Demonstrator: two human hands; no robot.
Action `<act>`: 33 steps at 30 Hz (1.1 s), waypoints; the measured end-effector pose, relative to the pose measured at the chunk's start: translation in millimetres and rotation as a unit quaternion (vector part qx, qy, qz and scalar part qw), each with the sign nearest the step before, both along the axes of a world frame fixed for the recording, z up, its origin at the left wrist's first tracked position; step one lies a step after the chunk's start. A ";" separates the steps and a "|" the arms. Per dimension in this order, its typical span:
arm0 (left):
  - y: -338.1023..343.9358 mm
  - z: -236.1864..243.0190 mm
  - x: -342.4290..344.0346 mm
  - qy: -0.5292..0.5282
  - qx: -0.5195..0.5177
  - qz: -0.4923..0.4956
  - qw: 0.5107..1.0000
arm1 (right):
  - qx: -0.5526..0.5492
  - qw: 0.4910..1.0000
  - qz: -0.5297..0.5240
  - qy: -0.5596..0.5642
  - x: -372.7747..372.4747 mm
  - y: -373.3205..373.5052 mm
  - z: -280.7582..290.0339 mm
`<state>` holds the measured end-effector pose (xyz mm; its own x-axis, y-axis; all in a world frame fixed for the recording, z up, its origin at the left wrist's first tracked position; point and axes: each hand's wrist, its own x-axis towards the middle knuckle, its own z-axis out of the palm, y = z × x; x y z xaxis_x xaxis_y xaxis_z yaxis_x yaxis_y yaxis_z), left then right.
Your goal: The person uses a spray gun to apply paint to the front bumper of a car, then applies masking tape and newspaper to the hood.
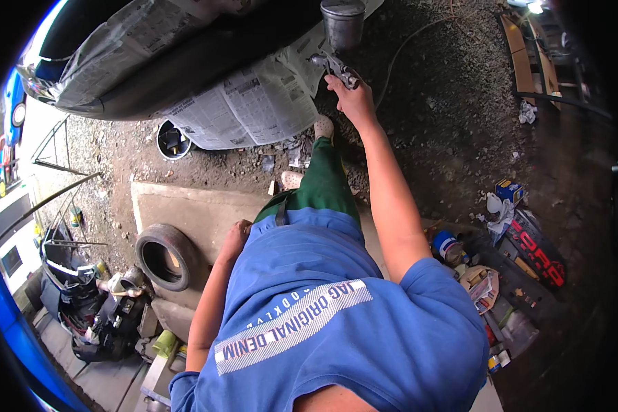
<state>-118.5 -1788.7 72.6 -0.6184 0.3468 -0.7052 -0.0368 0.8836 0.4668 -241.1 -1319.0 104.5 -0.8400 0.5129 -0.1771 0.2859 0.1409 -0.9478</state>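
Note:
My right hand grips a metal spray gun, its fingers wrapped round the handle and its nozzle toward the left. Just beyond the gun appears a lidded silver metal cup; whether it joins the gun I cannot tell. Left of the nozzle is a dark, curved car body panel, with newspaper sheets masking its lower side. My left hand hangs by my hip, against the green trousers. Its fingers are mostly hidden, and nothing shows in it.
A thin hose trails over the dirt to the right. A tyre lies on a flat board at my left. Under the newspaper's left edge stands a bucket. Tins and boxes clutter the right; motor parts the left.

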 end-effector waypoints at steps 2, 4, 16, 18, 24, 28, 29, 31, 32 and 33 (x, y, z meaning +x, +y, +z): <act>1.6 0.6 -0.2 -0.005 0.001 0.000 1.000 | -0.021 1.000 0.008 -0.021 0.2 3.3 8.4; 2.3 -0.8 -0.4 -0.004 0.010 0.004 1.000 | -0.027 1.000 0.005 -0.014 -2.4 7.9 12.2; 7.8 -3.9 2.9 -0.007 0.002 0.014 1.000 | 0.076 0.990 -0.114 0.028 -28.7 40.9 23.1; 10.5 -1.4 3.1 0.001 -0.003 0.013 1.000 | 0.039 0.994 -0.105 0.004 -24.1 34.8 32.2; 8.1 -12.7 3.2 0.016 0.033 0.001 0.999 | 0.104 0.994 -0.041 -0.001 -14.2 2.9 49.7; 4.9 -31.7 5.9 0.035 0.063 -0.023 0.997 | 0.005 0.999 0.025 0.037 22.8 -18.8 57.6; 6.4 -36.7 6.6 0.022 0.062 -0.025 0.998 | -0.004 0.999 0.025 0.039 34.4 -23.7 56.3; 9.4 -45.1 4.8 -0.009 0.079 -0.039 0.996 | 0.136 0.982 0.016 0.127 59.8 -26.7 51.2; 11.0 -48.1 4.2 -0.022 0.079 -0.044 0.996 | 0.121 0.987 -0.007 0.105 74.0 -28.2 47.7; 13.4 -50.7 3.2 -0.011 0.087 -0.057 0.995 | 0.101 0.989 -0.032 0.107 87.1 -28.3 44.6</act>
<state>-115.2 -1775.3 21.9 -0.5530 0.5320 -0.6412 0.0480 0.7887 0.6130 -154.0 -1347.2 149.2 -0.8120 0.5728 0.1116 0.0972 0.3213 -0.9420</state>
